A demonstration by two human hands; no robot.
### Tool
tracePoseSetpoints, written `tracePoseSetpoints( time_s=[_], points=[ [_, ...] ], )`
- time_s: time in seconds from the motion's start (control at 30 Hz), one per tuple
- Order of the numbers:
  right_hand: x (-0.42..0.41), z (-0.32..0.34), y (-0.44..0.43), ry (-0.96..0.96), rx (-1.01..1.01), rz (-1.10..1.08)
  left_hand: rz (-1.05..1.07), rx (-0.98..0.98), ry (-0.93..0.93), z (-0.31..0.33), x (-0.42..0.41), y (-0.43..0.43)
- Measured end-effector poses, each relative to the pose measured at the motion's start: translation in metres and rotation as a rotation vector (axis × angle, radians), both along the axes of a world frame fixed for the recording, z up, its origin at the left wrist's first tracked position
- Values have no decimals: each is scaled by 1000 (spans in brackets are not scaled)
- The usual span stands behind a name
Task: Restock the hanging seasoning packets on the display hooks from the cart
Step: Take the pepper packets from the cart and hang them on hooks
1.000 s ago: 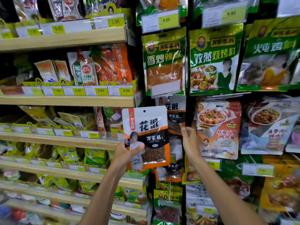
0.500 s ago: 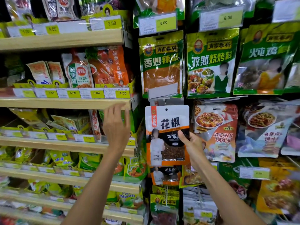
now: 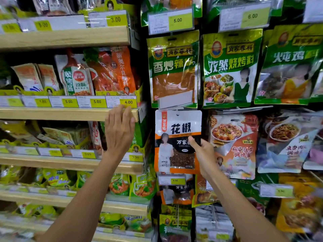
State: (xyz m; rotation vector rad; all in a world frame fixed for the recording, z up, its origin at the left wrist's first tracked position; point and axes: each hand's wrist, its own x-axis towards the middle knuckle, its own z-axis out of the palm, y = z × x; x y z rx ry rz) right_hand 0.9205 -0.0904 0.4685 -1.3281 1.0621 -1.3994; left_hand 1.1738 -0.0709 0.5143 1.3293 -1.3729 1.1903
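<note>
- Fingers [image 3: 193,143] of right hand [image 3: 204,154]: pinching pepper packet [image 3: 176,126] at its right edge.
- Held upright, hole topmost, just under hook [image 3: 176,106].
- Left hand [image 3: 119,131]: flat, empty, well left by shelf [image 3: 52,114].

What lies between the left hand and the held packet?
Head view: from left hand to held packet, a green packet, then a dark gap.

Glossy plastic packets [image 3: 178,140], wooden shelves [image 3: 66,114]

Hanging packets [image 3: 230,67] crowd the right half edge to edge, price tags [image 3: 170,20] jutting in front; a white-and-orange packet [image 3: 174,124] fills the centre column. A narrow dark gap [image 3: 144,70] parts them from the wooden shelves [image 3: 64,38] at left.
</note>
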Motion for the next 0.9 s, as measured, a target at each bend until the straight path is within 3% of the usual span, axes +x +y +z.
tracePoseSetpoints(
  time_s=[0.43, 0.9],
  points=[
    [1, 3, -2, -65, 93, -51, -25, 30, -51, 1, 5, 7],
    [18, 24, -44, 4, 168, -130, -28, 97, -37, 6, 2, 14]
  ],
)
